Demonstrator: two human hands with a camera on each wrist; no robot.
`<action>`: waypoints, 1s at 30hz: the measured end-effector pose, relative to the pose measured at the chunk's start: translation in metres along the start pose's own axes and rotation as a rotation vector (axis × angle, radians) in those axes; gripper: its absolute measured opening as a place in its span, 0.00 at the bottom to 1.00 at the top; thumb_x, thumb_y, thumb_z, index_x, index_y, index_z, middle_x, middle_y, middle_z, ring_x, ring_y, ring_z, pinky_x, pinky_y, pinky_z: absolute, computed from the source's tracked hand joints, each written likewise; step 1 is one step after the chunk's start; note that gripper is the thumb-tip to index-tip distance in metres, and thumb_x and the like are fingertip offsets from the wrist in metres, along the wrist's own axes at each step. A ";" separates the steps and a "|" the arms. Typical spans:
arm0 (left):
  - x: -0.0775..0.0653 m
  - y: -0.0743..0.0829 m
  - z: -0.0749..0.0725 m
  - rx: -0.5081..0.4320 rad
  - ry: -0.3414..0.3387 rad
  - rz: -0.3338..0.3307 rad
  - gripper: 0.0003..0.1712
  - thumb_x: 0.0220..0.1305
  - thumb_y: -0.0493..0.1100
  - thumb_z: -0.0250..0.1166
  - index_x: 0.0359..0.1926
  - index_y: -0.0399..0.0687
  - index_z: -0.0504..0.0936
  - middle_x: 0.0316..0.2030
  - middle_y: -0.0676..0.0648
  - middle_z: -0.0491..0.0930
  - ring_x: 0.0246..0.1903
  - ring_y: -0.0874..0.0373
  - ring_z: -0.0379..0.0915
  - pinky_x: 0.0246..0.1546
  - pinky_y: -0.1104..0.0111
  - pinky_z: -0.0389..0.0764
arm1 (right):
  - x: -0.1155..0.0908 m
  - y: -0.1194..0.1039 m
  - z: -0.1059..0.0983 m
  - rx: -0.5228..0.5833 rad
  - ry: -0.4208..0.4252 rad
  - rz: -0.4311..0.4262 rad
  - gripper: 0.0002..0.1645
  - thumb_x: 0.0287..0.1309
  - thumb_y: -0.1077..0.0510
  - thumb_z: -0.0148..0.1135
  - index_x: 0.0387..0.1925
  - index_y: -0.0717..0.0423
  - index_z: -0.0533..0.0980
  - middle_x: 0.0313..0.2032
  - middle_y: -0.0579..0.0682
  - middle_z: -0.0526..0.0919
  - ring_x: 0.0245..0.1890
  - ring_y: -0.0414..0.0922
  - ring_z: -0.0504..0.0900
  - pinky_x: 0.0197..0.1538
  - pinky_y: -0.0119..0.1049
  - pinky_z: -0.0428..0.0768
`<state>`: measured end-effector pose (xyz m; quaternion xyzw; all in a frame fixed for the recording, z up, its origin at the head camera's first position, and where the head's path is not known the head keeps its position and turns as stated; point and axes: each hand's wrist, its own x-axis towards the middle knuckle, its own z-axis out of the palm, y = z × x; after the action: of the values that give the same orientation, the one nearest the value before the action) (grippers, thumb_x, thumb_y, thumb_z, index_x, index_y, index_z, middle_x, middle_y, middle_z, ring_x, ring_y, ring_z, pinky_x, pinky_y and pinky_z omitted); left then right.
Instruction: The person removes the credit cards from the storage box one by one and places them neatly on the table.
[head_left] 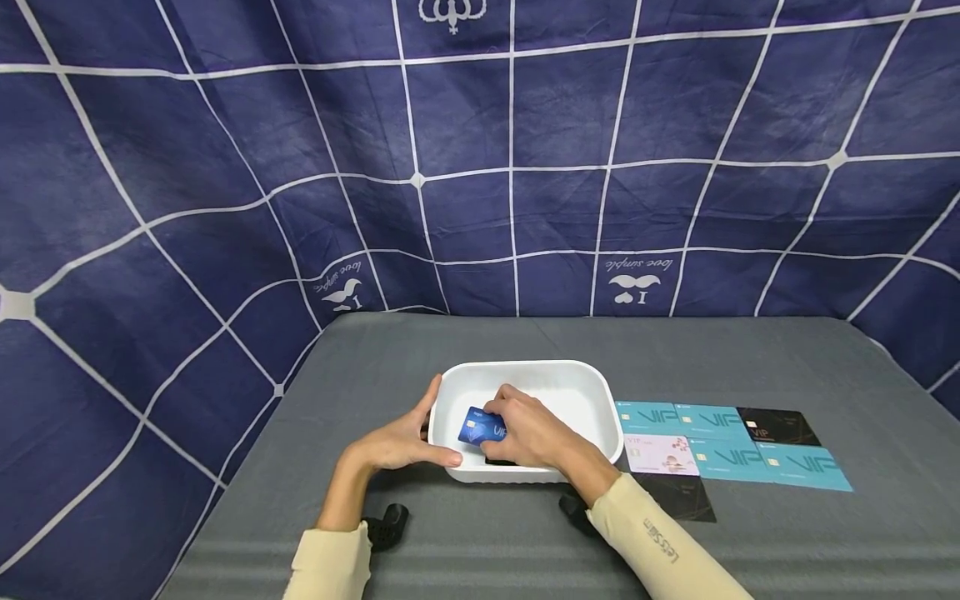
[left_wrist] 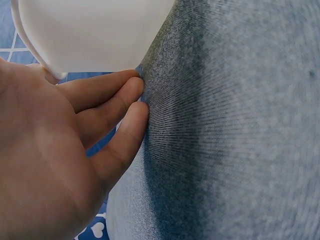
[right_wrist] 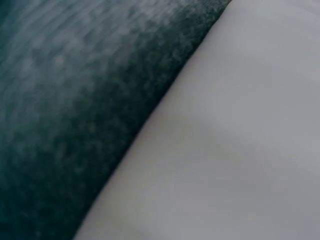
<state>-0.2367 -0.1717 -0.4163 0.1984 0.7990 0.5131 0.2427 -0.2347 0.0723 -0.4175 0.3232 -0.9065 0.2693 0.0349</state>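
A white tray (head_left: 592,425) stands on the grey cloth surface. Inside it my right hand (head_left: 528,429) pinches a blue VIP card (head_left: 480,427), with its fingers covering the card's right part. Beneath that hand a bit of a dark card (head_left: 497,461) shows; the rest is hidden. My left hand (head_left: 397,442) rests against the tray's left end, thumb at the near rim and index finger along the side. In the left wrist view, that hand's (left_wrist: 75,135) other fingers extend beside the tray wall (left_wrist: 95,35), tips at the cloth. The right wrist view shows only the tray's outside (right_wrist: 225,140) and cloth.
Right of the tray lie several cards in rows: teal VIP cards (head_left: 731,460), a pink card (head_left: 660,455), and black cards (head_left: 780,427), one nearer the front (head_left: 675,497). A blue white-lined curtain (head_left: 562,208) hangs behind the grey surface (head_left: 360,350).
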 end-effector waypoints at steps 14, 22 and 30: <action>-0.001 0.001 0.000 0.009 0.006 -0.007 0.76 0.51 0.52 0.78 0.77 0.47 0.24 0.73 0.32 0.47 0.60 0.44 0.66 0.59 0.54 0.67 | -0.008 -0.004 -0.011 0.029 0.056 -0.037 0.26 0.47 0.51 0.72 0.48 0.60 0.81 0.39 0.44 0.74 0.37 0.40 0.75 0.43 0.35 0.75; -0.001 0.003 0.000 0.006 0.016 -0.023 0.77 0.49 0.54 0.78 0.77 0.48 0.24 0.73 0.34 0.46 0.62 0.44 0.63 0.60 0.53 0.66 | -0.020 -0.016 -0.040 0.000 0.038 -0.069 0.26 0.49 0.51 0.72 0.50 0.59 0.81 0.41 0.42 0.73 0.37 0.38 0.74 0.42 0.34 0.75; -0.001 0.001 -0.001 0.021 0.026 -0.011 0.77 0.49 0.53 0.79 0.77 0.47 0.25 0.74 0.34 0.45 0.61 0.45 0.64 0.59 0.54 0.66 | -0.039 -0.021 -0.063 -0.091 -0.043 -0.137 0.24 0.49 0.49 0.71 0.48 0.54 0.81 0.40 0.40 0.72 0.33 0.36 0.72 0.37 0.30 0.73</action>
<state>-0.2362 -0.1725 -0.4149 0.1897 0.8086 0.5060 0.2329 -0.1987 0.1133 -0.3631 0.3883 -0.8942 0.2176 0.0483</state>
